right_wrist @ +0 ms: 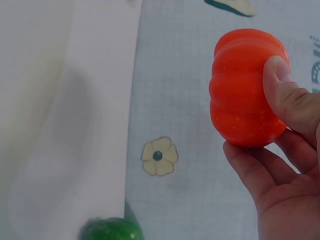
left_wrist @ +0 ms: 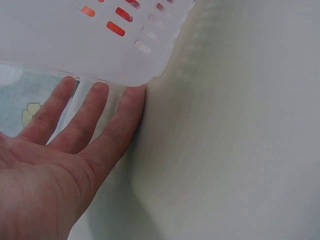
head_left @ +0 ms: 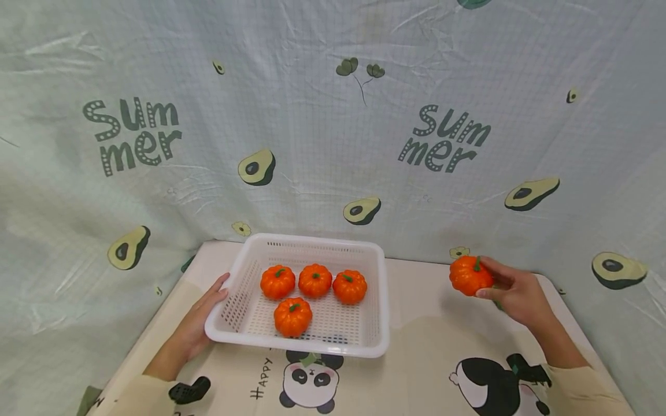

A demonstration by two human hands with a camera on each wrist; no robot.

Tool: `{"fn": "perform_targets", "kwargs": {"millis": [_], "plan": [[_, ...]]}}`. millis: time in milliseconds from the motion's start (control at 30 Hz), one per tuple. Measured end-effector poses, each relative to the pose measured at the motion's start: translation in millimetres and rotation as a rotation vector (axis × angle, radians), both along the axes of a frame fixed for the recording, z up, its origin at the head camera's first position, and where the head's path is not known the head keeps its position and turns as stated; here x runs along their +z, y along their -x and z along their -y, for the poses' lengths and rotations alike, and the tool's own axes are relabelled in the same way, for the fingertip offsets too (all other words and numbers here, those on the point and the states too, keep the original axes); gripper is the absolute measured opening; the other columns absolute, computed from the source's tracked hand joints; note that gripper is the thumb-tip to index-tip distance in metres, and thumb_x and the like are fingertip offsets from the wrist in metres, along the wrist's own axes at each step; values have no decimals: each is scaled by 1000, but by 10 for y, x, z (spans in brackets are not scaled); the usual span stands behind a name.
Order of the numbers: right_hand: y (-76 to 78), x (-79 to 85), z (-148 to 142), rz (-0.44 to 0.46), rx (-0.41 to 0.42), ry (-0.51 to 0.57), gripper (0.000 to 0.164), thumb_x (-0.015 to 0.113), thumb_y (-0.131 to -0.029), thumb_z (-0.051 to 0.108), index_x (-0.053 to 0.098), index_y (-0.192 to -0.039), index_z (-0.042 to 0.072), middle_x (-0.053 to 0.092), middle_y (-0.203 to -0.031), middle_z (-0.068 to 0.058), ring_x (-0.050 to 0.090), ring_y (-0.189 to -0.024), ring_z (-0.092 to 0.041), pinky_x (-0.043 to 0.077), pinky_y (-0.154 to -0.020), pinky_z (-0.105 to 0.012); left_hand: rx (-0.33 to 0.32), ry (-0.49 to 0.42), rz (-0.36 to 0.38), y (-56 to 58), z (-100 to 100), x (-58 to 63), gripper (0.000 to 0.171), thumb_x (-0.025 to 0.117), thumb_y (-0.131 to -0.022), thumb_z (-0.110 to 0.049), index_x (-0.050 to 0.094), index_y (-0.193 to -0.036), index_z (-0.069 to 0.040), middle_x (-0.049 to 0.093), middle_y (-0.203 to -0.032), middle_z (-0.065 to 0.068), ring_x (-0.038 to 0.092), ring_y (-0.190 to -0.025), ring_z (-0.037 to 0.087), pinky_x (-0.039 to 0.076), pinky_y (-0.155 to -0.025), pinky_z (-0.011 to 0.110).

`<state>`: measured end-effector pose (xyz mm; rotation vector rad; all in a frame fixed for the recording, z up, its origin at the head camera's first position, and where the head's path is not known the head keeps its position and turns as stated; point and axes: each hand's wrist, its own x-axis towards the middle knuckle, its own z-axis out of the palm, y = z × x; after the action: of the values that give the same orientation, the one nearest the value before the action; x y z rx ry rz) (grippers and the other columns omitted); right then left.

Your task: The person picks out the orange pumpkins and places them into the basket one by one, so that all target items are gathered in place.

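Observation:
A white perforated plastic basket (head_left: 333, 348) stands on the table, holding several small orange toy pumpkins (head_left: 293, 317) with green stems. At its left side is my left hand (head_left: 195, 323), its fingers extended against the outer wall; the left wrist view shows straight fingertips touching the basket's (left_wrist: 65, 45) lower edge. To the right of the basket, my right hand (head_left: 520, 292) holds another orange pumpkin (head_left: 470, 276) above the table, thumb on one side and fingers on the other. That pumpkin (right_wrist: 245, 90) is lifted clear of the surface in the right wrist view.
A green object (right_wrist: 111, 231), blurred and cut off, shows at the bottom of the right wrist view. The table (head_left: 421, 341) has a cloth with panda prints. Behind it hangs a pale curtain (head_left: 312, 115) printed with avocados and lettering, close to the table's back edge.

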<state>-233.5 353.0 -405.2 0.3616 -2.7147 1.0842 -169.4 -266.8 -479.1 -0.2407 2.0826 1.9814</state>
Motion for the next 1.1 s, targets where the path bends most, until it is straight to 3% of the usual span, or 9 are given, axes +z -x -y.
{"fn": "perform_targets", "kwargs": {"millis": [100, 233, 367, 433, 500, 633, 867, 967, 1100], "plan": [[-14, -1, 54, -5, 42, 14, 71, 83, -82, -1, 53, -146, -8, 55, -147, -35, 71, -121, -17, 47, -85, -3, 2, 0, 4, -4, 2, -9, 67, 34, -111, -54, 2, -167, -40, 6, -178, 9, 27, -155, 41, 50, -108, 45], [-41, -1, 116, -17, 84, 26, 70, 83, -82, -3, 55, -145, -8, 56, -146, -35, 51, -112, 23, 46, -87, -3, -3, -1, 2, -9, 1, -11, 67, 34, -111, -54, 1, -168, -40, 5, -178, 10, 27, -155, 43, 49, -109, 48], [-65, 17, 197, -16, 95, -6, 70, 82, -82, -2, 55, -146, -7, 57, -146, -33, 71, -122, -22, 47, -88, -4, -2, -1, -1, -13, -2, -10, 67, 35, -111, -53, 1, -168, -39, 5, -178, 10, 26, -156, 44, 49, -111, 51], [-71, 29, 239, -5, 102, -11, 70, 83, -82, -2, 54, -146, -6, 56, -147, -33, 64, -123, -48, 48, -87, -4, 0, 2, 0, -17, -4, -6, 67, 35, -111, -52, 2, -168, -39, 5, -178, 10, 27, -156, 44, 49, -110, 51], [-73, 38, 274, -2, 114, -2, 71, 83, -82, -1, 55, -146, -6, 56, -147, -33, 61, -123, -54, 48, -87, -5, 1, 4, -1, -21, -6, -6, 67, 36, -111, -52, 2, -168, -39, 6, -178, 10, 27, -155, 44, 49, -111, 52], [-68, 42, 337, -22, 148, 14, 70, 85, -80, 1, 57, -144, -6, 57, -146, -32, 71, -123, -28, 48, -88, -4, 7, 10, -3, -17, -4, -5, 68, 37, -110, -53, 4, -168, -40, 6, -178, 9, 27, -155, 44, 49, -111, 52], [-38, 49, 452, -46, 206, 11, 70, 85, -80, 2, 58, -143, -5, 60, -144, -30, 63, -123, -48, 46, -89, -3, -1, 5, -10, -11, 3, -11, 67, 36, -111, -52, 3, -168, -39, 6, -178, 10, 27, -155, 44, 48, -111, 51], [-32, 46, 493, -52, 227, 25, 69, 86, -79, 3, 60, -143, -3, 62, -143, -28, 70, -123, -14, 47, -90, -4, 2, 4, -10, -12, -2, -7, 67, 36, -111, -52, 3, -168, -40, 6, -178, 10, 27, -155, 44, 49, -111, 52], [-32, 47, 553, -48, 259, 57, 70, 87, -78, 3, 61, -142, -3, 63, -143, -26, 48, -117, 25, 46, -91, -4, 1, 4, -7, -18, -5, 0, 67, 36, -111, -52, 3, -168, -40, 6, -178, 10, 26, -156, 44, 49, -111, 51]]}}
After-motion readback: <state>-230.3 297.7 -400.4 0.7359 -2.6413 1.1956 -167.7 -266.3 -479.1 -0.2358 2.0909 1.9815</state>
